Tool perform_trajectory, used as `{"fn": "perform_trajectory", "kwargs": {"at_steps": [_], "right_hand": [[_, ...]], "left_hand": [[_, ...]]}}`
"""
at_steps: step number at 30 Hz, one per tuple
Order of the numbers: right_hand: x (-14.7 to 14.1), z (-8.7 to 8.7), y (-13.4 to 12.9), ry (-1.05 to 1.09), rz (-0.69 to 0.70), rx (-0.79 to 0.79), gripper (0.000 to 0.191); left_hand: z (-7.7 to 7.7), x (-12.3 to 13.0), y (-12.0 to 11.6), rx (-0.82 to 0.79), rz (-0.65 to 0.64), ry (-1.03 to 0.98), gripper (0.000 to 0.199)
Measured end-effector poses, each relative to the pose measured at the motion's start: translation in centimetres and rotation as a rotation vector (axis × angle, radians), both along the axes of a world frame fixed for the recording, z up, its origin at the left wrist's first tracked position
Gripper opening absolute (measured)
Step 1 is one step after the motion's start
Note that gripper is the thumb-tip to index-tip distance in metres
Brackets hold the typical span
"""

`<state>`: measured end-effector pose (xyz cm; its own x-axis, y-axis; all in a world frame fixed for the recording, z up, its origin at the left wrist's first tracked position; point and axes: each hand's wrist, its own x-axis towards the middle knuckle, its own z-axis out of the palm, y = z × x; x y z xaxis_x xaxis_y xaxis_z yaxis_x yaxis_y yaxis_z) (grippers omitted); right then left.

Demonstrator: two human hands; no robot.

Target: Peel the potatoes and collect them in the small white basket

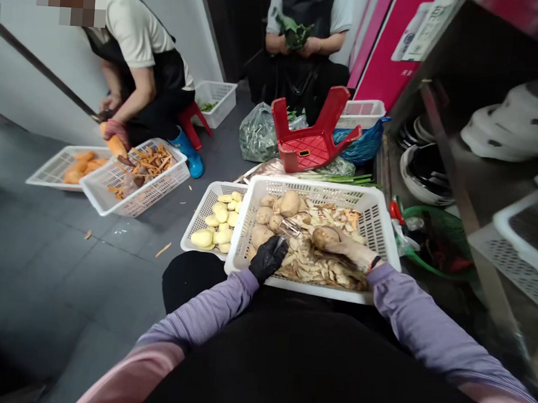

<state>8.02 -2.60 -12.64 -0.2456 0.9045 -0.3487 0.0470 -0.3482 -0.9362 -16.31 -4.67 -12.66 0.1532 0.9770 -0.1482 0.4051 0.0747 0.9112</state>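
A: White perforated plastic basket (pixel 381 223), on the lap: contents?

B: Unpeeled brown potatoes (pixel 268 215) heaped at its far-left corner, pale potato peelings (pixel 313 266) over the near half. A small metal peeler (pixel 290 228) lies in the middle of the basket.

A: Hands?

B: Left hand (pixel 268 257), in a black glove, rests inside the basket's near-left edge, fingers curled down on the peelings; I cannot tell whether it grips anything. Right hand (pixel 350 250), bare, lies in the basket's right half, closed round one brown potato (pixel 325 236) (partly peeled, by the look of it).

A: Around the basket?

B: Just left of it and touching, a second white basket (pixel 198 215) of peeled yellow potatoes (pixel 219 226). Beyond it, an upturned red plastic stool (pixel 312 137). Well to its far left, another person's gloved hand (pixel 115 129) holds an orange carrot (pixel 116 146) over a white basket of carrot peelings (pixel 160 189).
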Motion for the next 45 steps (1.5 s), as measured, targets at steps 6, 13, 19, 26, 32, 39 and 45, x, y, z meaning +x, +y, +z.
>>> {"fn": "perform_trajectory", "kwargs": {"at_steps": [6,13,19,26,32,39,45], "right_hand": [[1.5,2.7,-4.8,0.742,-0.208,-0.056,0.053],[1.3,4.0,-4.9,0.567,-0.208,0.127,0.053],[1.4,3.9,-4.6,0.646,-0.245,0.116,0.039],[0.5,3.9,-2.6,0.751,-0.672,-0.297,0.017],[0.5,4.1,-2.5,0.723,-0.663,-0.414,0.025],[0.4,4.5,-2.0,0.796,-0.677,-0.337,0.022],[0.3,4.5,-2.6,0.726,-0.657,-0.415,0.028]], "left_hand": [[2.4,2.9,1.8,0.318,-0.392,0.59,0.026],[6.5,7.8,4.9,0.644,-0.641,0.903,0.03],[5.7,7.6,9.6,0.569,-0.56,1.057,0.025],[2.8,10.1,9.6,0.768,-0.501,0.994,0.035],[1.5,8.7,11.6,0.614,-0.478,1.076,0.024],[0.9,9.9,11.0,0.75,-0.519,0.985,0.03],[0.8,8.7,12.4,0.577,-0.454,1.047,0.022]]}}
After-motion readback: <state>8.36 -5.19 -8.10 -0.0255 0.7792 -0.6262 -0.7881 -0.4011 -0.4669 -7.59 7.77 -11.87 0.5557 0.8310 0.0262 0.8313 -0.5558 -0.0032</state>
